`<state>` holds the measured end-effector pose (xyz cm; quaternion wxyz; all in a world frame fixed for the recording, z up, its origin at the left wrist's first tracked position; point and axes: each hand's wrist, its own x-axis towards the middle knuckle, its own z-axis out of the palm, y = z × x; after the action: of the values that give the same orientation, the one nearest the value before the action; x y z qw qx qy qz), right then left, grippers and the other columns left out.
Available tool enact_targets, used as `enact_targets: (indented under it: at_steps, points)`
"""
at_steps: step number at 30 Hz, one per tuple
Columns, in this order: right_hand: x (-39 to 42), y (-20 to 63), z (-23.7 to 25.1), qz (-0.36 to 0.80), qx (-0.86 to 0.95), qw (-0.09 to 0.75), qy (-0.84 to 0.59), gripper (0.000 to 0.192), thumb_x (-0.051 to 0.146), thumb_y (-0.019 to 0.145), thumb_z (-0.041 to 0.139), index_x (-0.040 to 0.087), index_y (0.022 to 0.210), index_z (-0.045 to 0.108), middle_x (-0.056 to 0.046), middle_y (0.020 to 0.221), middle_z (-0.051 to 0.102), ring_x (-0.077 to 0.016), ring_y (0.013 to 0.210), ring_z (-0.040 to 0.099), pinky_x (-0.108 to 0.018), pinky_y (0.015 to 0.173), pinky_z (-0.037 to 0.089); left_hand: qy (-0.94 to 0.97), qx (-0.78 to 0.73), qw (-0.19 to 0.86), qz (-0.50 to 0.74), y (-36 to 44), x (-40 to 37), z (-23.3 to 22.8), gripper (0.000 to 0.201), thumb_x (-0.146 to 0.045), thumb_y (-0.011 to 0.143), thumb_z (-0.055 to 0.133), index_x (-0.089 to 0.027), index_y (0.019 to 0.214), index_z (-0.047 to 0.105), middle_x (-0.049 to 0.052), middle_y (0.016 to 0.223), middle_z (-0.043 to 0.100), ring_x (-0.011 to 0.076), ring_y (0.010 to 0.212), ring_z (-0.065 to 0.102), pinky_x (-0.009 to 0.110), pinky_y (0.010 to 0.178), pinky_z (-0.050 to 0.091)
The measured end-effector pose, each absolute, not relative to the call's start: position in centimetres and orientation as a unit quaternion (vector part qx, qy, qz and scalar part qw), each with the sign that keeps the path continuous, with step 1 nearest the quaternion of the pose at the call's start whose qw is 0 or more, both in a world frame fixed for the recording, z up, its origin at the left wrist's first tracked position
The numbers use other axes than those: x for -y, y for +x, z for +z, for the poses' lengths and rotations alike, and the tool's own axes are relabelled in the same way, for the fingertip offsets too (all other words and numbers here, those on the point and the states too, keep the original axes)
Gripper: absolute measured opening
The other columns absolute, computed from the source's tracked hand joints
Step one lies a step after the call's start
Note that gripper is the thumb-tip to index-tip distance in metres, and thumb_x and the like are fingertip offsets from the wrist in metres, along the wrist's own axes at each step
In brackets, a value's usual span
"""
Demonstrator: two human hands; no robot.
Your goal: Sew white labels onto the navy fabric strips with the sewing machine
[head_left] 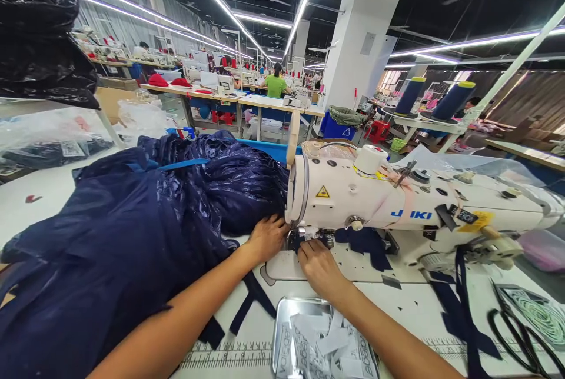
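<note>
Both hands' grip apparently flat on glossy, crumpled navy fabric (145, 232)

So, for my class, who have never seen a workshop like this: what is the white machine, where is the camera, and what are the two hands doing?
The camera sits on the worker's head, looking down at their own arms. The white machine is an industrial sewing machine. The left hand presses dark blue fabric flat beside the needle; the right hand rests on the plate in front of it. Neither grips anything. Nearer lie a metal tray of white labels and black scissors.
</note>
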<state>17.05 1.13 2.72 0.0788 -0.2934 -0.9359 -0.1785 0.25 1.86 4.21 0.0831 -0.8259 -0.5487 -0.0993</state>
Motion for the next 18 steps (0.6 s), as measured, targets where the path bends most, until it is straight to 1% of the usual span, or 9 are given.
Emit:
enact_targets:
  at_steps: [6,9,12,15,18]
  points:
    - [-1.1,16.5,2.5,-0.179,0.932,0.084,-0.305,0.013,0.003,0.073,0.053,0.008,0.08,0.062,-0.013,0.083,0.061,-0.0223,0.076,0.055,-0.035,0.071,0.043,-0.824,0.551,0.084,-0.106,0.3,-2.2,4.2,0.019,-0.013,0.077,0.047,-0.014,0.089,0.061,0.01,0.088,0.061,0.0243,0.091,0.052,0.036,0.078,0.042]
    - [-1.6,17.0,2.8,-0.165,0.932,0.088,-0.309,0.014,0.004,0.075,0.052,0.009,0.084,0.062,-0.013,0.087,0.061,-0.0216,0.077,0.055,-0.033,0.069,0.043,-0.82,0.556,0.087,-0.105,0.4,-2.1,4.1,0.02,-0.012,0.077,0.046,-0.013,0.089,0.061,0.011,0.087,0.061,0.0252,0.091,0.052,0.036,0.078,0.042]
    - [-2.7,18.3,3.5,-0.151,0.935,0.092,-0.308,0.018,0.002,0.075,0.051,0.01,0.086,0.063,-0.012,0.09,0.062,-0.0212,0.081,0.056,-0.032,0.072,0.043,-0.811,0.568,0.089,-0.102,0.4,-1.7,4.4,0.021,-0.01,0.077,0.044,-0.012,0.09,0.06,0.012,0.089,0.061,0.0258,0.091,0.054,0.037,0.076,0.043]
    - [-4.0,19.9,4.1,-0.128,0.935,0.095,-0.318,0.02,0.002,0.077,0.048,0.013,0.082,0.064,-0.01,0.087,0.064,-0.0209,0.081,0.057,-0.032,0.073,0.042,-0.808,0.574,0.086,-0.099,0.4,-0.8,4.9,0.022,-0.008,0.077,0.042,-0.012,0.091,0.059,0.012,0.092,0.061,0.0245,0.089,0.055,0.036,0.075,0.043]
    - [-4.6,20.9,4.6,-0.104,0.939,0.099,-0.313,0.017,0.008,0.08,0.049,0.014,0.08,0.064,-0.009,0.088,0.065,-0.0212,0.082,0.057,-0.032,0.073,0.043,-0.806,0.583,0.063,-0.085,0.3,0.8,5.6,0.02,-0.005,0.075,0.042,-0.013,0.084,0.058,0.01,0.086,0.062,0.022,0.082,0.057,0.033,0.073,0.043]
